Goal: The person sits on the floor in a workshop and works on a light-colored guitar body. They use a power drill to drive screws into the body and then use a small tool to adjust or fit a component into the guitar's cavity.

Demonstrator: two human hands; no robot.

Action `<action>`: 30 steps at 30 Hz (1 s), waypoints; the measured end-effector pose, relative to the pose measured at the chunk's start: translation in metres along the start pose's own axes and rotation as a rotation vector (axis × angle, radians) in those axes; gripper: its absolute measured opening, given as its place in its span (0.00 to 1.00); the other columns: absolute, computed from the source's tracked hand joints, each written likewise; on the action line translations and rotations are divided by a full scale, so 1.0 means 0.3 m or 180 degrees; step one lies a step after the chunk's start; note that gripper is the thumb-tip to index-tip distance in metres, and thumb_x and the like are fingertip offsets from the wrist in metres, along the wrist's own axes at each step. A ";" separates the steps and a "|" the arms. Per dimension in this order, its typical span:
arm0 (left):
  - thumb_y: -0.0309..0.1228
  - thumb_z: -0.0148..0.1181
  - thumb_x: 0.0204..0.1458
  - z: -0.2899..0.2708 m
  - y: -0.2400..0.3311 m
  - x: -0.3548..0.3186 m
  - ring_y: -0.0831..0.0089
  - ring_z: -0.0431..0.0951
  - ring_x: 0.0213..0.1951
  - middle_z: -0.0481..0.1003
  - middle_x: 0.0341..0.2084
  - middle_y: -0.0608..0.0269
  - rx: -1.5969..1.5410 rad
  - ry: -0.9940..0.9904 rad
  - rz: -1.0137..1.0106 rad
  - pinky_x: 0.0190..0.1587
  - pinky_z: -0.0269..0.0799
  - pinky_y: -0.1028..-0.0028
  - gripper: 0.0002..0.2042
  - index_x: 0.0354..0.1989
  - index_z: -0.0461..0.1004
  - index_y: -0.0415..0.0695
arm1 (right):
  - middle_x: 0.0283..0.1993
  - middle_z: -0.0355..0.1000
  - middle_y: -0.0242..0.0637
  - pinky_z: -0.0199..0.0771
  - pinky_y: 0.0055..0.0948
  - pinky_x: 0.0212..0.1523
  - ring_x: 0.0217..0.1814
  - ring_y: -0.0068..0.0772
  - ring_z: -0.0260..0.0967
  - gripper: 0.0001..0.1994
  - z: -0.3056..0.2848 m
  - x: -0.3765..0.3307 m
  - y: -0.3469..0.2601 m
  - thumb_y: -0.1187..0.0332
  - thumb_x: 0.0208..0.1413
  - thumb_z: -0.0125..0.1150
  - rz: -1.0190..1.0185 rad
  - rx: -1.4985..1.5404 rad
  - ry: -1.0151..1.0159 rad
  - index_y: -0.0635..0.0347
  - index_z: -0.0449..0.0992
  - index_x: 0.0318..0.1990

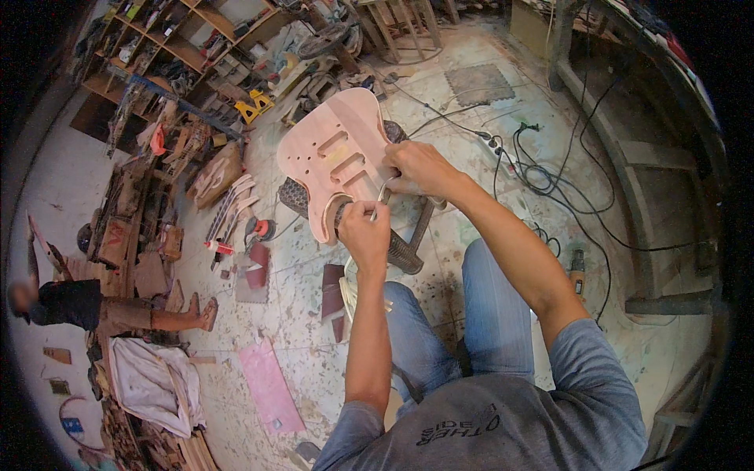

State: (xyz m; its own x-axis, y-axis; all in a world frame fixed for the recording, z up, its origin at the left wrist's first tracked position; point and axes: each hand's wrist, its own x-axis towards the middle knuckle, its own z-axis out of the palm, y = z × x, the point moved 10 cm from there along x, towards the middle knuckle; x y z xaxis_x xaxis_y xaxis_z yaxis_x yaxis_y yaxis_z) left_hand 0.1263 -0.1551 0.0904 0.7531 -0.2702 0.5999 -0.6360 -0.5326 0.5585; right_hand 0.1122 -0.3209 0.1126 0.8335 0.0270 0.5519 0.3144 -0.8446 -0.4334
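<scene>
An unfinished electric guitar body [353, 118] of pale wood, with two long routed slots and several small holes, rests on a dark padded stand [403, 253] before my knees. My left hand [365, 235] is closed at the body's near edge, beside the neck-end cutaway, its fingers pinching a thin pale binding strip [382, 191]. At the right edge of the body, my right hand [420, 169] is closed too, with its fingertips on the same strip. Loose cream strip lengths [355, 298] hang below my left hand. Both hands partly hide the strip and edge.
A round sander [261, 228], brown sandpaper [333, 286] and a pink sheet [269, 385] lie on the floor to the left. On the right are a power strip [500, 155], tangled black cables [550, 184] and a workbench frame. Another person [71, 302] is at far left, near cluttered shelves.
</scene>
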 end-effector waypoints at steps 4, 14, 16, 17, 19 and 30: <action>0.29 0.67 0.47 0.010 0.007 -0.002 0.51 0.78 0.29 0.77 0.26 0.52 0.0202 0.0105 -0.0002 0.36 0.73 0.57 0.07 0.26 0.80 0.38 | 0.32 0.71 0.46 0.74 0.49 0.37 0.37 0.54 0.74 0.13 0.003 0.000 0.004 0.64 0.40 0.67 0.0023 -0.0010 0.0007 0.65 0.75 0.25; 0.27 0.66 0.45 0.006 0.055 -0.007 0.50 0.77 0.28 0.76 0.25 0.52 0.0307 0.0396 0.0249 0.34 0.72 0.56 0.07 0.23 0.75 0.37 | 0.31 0.71 0.48 0.73 0.50 0.36 0.36 0.55 0.74 0.11 -0.003 -0.002 0.002 0.66 0.38 0.65 0.0019 0.0002 0.0054 0.65 0.73 0.23; 0.26 0.66 0.44 0.008 0.052 -0.002 0.52 0.77 0.27 0.76 0.24 0.52 0.0180 0.0398 0.0272 0.34 0.72 0.58 0.07 0.22 0.75 0.36 | 0.32 0.72 0.48 0.74 0.47 0.36 0.36 0.53 0.74 0.12 -0.005 -0.001 0.007 0.65 0.39 0.66 0.0057 0.0015 0.0043 0.66 0.76 0.26; 0.26 0.66 0.44 0.009 0.047 0.005 0.53 0.77 0.26 0.76 0.24 0.51 0.0103 0.0352 0.0279 0.34 0.72 0.59 0.06 0.22 0.76 0.36 | 0.32 0.72 0.48 0.74 0.46 0.36 0.35 0.52 0.74 0.12 -0.003 -0.001 0.018 0.64 0.39 0.66 0.0140 -0.0013 -0.0019 0.66 0.77 0.27; 0.25 0.66 0.44 0.010 0.023 0.008 0.58 0.77 0.26 0.77 0.24 0.54 -0.0118 0.0200 0.0144 0.33 0.71 0.62 0.06 0.24 0.76 0.36 | 0.32 0.74 0.43 0.75 0.41 0.36 0.34 0.45 0.75 0.13 -0.036 -0.004 0.016 0.65 0.44 0.67 -0.0033 0.0520 0.0083 0.66 0.79 0.32; 0.17 0.63 0.52 -0.088 -0.070 -0.168 0.82 0.67 0.31 0.73 0.29 0.68 -0.1819 -0.0737 -0.0780 0.35 0.63 0.79 0.05 0.27 0.74 0.39 | 0.33 0.80 0.45 0.78 0.35 0.37 0.35 0.34 0.78 0.17 0.240 -1.205 0.778 0.58 0.58 0.67 0.4044 0.1595 0.0849 0.66 0.83 0.41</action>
State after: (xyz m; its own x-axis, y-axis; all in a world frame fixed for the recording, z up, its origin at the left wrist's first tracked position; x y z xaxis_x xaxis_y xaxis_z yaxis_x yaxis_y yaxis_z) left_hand 0.0971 -0.1091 0.0636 0.8636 -0.3946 0.3137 -0.3828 -0.1084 0.9174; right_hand -0.0829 -0.4894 -0.2392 0.5747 -0.7554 -0.3148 -0.4095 0.0675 -0.9098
